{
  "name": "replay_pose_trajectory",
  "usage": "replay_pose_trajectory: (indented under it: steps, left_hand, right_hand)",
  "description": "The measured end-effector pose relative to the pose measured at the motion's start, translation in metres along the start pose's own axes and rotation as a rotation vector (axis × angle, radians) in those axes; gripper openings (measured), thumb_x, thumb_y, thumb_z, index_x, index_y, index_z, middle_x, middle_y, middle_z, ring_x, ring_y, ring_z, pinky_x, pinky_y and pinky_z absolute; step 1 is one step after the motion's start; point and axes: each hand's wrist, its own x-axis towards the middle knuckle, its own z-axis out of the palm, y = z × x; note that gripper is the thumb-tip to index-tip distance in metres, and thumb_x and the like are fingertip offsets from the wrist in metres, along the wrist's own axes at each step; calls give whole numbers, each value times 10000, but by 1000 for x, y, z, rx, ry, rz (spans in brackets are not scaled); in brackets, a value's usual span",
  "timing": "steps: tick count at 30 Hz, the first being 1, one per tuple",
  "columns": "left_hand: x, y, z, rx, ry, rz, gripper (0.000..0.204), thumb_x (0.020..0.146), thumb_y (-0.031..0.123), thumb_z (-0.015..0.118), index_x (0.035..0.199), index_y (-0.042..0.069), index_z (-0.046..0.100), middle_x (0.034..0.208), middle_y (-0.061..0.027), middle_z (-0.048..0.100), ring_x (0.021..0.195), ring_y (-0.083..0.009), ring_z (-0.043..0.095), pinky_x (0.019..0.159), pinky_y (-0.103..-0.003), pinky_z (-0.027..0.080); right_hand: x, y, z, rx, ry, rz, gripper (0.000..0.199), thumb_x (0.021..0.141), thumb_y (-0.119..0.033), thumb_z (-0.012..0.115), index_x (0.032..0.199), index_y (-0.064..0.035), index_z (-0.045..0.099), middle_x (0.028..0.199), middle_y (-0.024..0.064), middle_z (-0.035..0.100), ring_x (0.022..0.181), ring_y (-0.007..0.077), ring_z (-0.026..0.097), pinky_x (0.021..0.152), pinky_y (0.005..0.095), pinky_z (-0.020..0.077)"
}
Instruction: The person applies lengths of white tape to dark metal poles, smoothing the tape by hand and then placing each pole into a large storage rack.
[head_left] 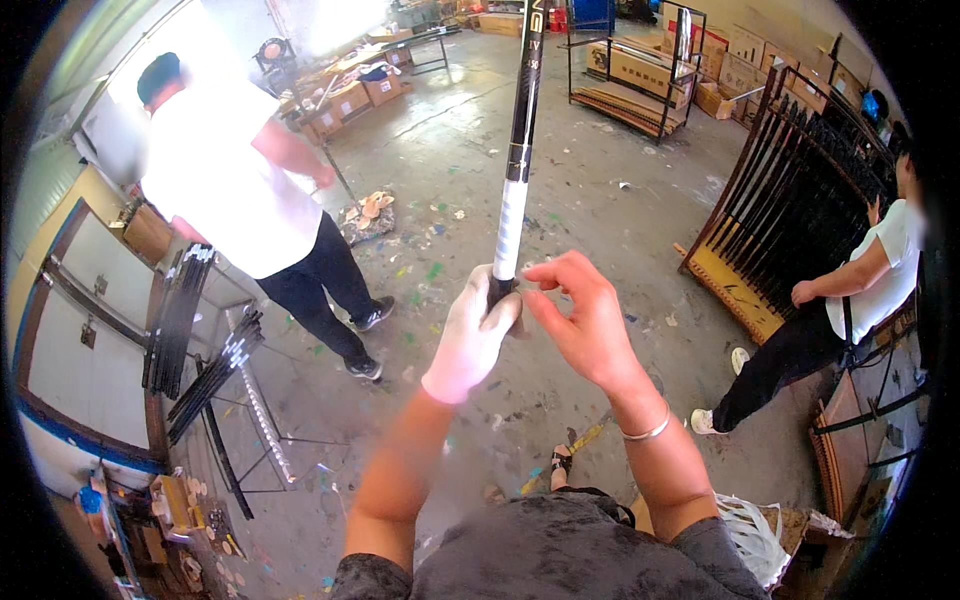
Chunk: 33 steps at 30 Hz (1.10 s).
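Note:
A glossy black fishing rod (522,120) with thin gold-coloured rings rises away from me and runs out past the top edge. A white wrapped band (508,230) covers part of it just above my grip. My left hand (470,330), in a thin white glove, closes around the rod's dark lower end (499,289). Bare and beside that end, my right hand (585,315) has its thumb and forefinger apart, with nothing seen between them. Its fingertips come very near the rod; whether they touch it I cannot tell. A bracelet (648,424) circles my right wrist.
One person (230,180) stands at left, another (870,270) at right beside a rack (740,285) of dark rods. Bundled black rods (180,320) rest on a stand at left. Farther off are a metal shelf frame (630,105) and cardboard boxes (350,100). White strips (755,540) lie near my right elbow.

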Motion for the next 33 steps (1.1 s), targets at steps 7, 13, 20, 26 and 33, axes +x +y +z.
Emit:
replay_pose_trajectory:
  steps: [7,13,20,26,33]
  left_hand:
    - [-19,-5,21,8,108,40,180,834,31,493,1010,27,456,766,-6,450,641,-71,443,554,-227,389]
    - [-24,-15,27,-14,157,68,162,868,38,500,1019,25,442,742,-9,473,581,-58,475,488,-217,415]
    - [-24,-30,31,130,235,287,193,842,13,504,1024,16,441,760,-28,489,585,-86,491,524,-254,439]
    - [-31,-6,21,-491,-320,-163,242,814,46,546,1031,12,443,717,-26,465,517,-110,470,474,-279,450]
    - [-27,-9,35,-407,-264,-174,246,844,11,504,1076,20,423,704,-13,467,527,-79,466,474,-224,404]
  right_hand:
    - [-5,-7,4,-40,66,-12,69,710,-34,634,767,-13,602,698,100,541,676,260,569,593,352,446]
    - [-6,-13,2,-142,61,-55,78,655,-12,632,696,-18,566,675,100,520,643,273,540,567,359,434]
    - [-9,-24,1,-80,65,-133,118,608,42,590,643,-12,492,646,90,476,609,234,489,546,324,407]
    - [-31,-15,-34,131,-31,25,112,647,-13,636,701,-20,539,699,48,500,676,147,478,608,277,395]
    - [-35,-9,-47,239,-17,205,215,703,-180,719,821,-35,613,768,35,525,786,135,481,717,276,382]
